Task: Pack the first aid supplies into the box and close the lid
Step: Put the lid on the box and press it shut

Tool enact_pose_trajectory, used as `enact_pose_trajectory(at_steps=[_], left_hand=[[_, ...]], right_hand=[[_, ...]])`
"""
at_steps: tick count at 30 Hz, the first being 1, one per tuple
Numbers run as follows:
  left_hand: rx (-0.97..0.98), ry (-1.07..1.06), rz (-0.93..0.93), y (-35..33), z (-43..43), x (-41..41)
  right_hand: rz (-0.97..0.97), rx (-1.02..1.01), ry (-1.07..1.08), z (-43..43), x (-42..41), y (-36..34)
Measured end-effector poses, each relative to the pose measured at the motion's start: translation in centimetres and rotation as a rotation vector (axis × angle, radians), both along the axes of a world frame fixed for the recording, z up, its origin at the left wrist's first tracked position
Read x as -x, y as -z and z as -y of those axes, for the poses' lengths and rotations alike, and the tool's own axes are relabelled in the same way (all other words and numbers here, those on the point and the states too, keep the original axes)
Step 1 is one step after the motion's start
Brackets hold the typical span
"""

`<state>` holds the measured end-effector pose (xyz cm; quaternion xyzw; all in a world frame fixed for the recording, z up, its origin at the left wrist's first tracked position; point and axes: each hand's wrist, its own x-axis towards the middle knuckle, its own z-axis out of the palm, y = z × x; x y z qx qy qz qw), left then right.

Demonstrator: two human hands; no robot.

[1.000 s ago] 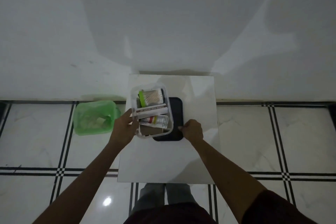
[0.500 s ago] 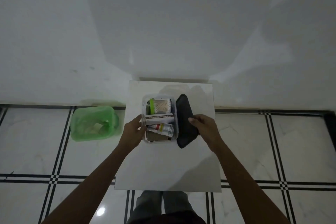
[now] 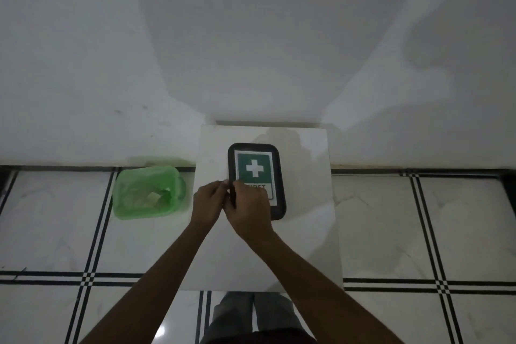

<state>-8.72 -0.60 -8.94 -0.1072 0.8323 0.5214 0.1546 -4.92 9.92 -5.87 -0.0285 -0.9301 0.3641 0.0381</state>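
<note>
Lid (image 3: 257, 176) is pinched at its seven-o'clock edge by left hand (image 3: 208, 201) and right hand (image 3: 250, 208); the far edge could be left unseated.

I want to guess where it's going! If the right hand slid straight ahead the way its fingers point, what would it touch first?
The right hand already rests on the black lid. Its fingers point up and slightly left, near the left hand's fingertips, so it would probably meet those first, then slide onto the white table. Depth is unclear.

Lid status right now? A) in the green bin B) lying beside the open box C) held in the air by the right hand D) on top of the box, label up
D: the dark lid covers the box, its green cross label facing up, both hands at its near-left edge.
</note>
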Motion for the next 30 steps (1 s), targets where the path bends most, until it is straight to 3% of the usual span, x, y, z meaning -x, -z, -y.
enact_pose_trajectory(at_steps=[4, 7, 10, 13, 21, 30], left_hand=[[-0.069, -0.005, 0.101, -0.2, 0.3, 0.2], [-0.098, -0.028, 0.133, 0.1, 0.6, 0.1], [-0.122, -0.099, 0.155, 0.5, 0.8, -0.3], [-0.103, -0.124, 0.118, 0.4, 0.6, -0.4], [0.024, -0.121, 0.017, 1.2, 0.6, -1.0], [-0.098, -0.263, 0.211, 0.9, -0.3, -2.0]], right_hand=[[0.096, 0.146, 0.013, -1.0, -0.1, 0.1], [0.083, 0.039, 0.283, -3.9, -0.6, 0.1], [0.301, 0.008, 0.439, -7.2, -1.0, 0.4], [0.453, 0.04, 0.384, -8.9, -1.3, 1.2], [0.382, 0.105, 0.382, -8.5, -0.7, 1.7], [0.489, 0.108, 0.393, -8.6, 0.0, 2.3]])
